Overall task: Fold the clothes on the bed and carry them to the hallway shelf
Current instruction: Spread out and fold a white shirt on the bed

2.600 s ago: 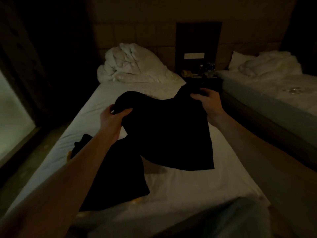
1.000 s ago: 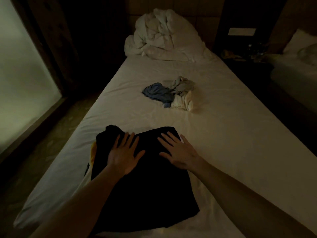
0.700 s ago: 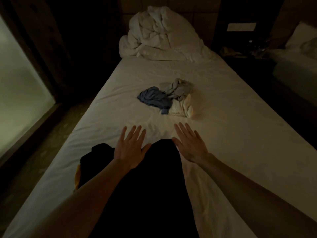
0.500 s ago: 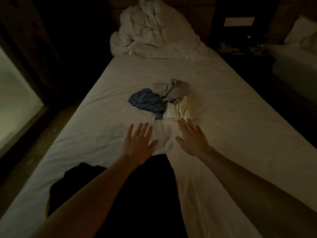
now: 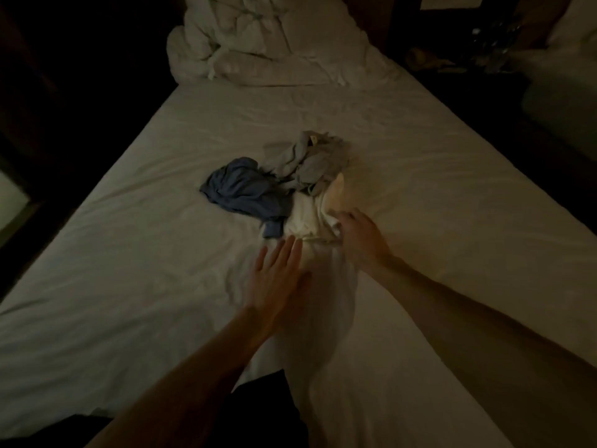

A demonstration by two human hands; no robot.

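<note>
In the middle of the bed lies a crumpled heap: blue garment, grey garment, cream garment. The right hand touches the cream one, its fingers blurred; grip unclear. The left hand hovers flat, fingers straight. A black garment is cut off below.

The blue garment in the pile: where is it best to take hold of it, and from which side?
Probably the bunched left lobe of the blue garment, from the pile's left. That part lies free on the sheet, while its right edge meets the grey garment and the white garment.
</note>
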